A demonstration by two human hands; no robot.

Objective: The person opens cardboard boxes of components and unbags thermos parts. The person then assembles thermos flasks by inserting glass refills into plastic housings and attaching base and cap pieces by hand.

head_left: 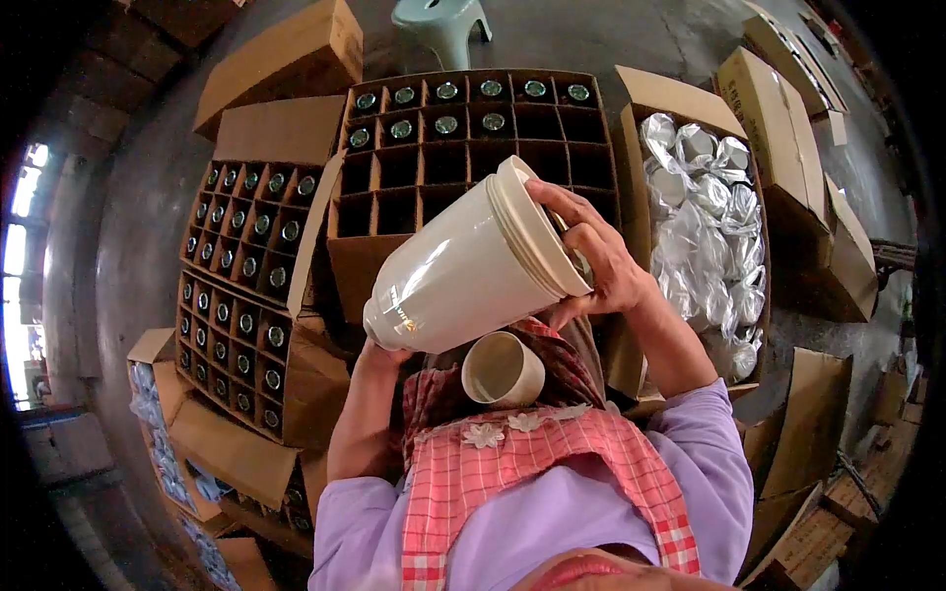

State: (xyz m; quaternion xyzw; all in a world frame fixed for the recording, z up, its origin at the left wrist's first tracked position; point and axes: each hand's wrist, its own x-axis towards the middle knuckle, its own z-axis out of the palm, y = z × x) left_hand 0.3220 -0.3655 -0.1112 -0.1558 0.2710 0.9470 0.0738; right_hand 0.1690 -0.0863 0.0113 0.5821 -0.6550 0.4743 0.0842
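A large glossy cream thermos casing lies tilted across my front, its narrow end low on the left and its wide ringed end up on the right. My right hand grips the rim of the wide end, fingers curled over the edge. Beneath the narrow end, my left hand holds the casing; its fingers are mostly hidden behind it. A beige cup-like cylinder rests in my lap against the red checked apron, its open mouth facing up and left.
Ahead stands a divided carton with round glass tops in its far rows. More glass tops fill the divided cartons on the left. At right, a carton holds plastic-wrapped silvery cylinders. A pale stool stands beyond.
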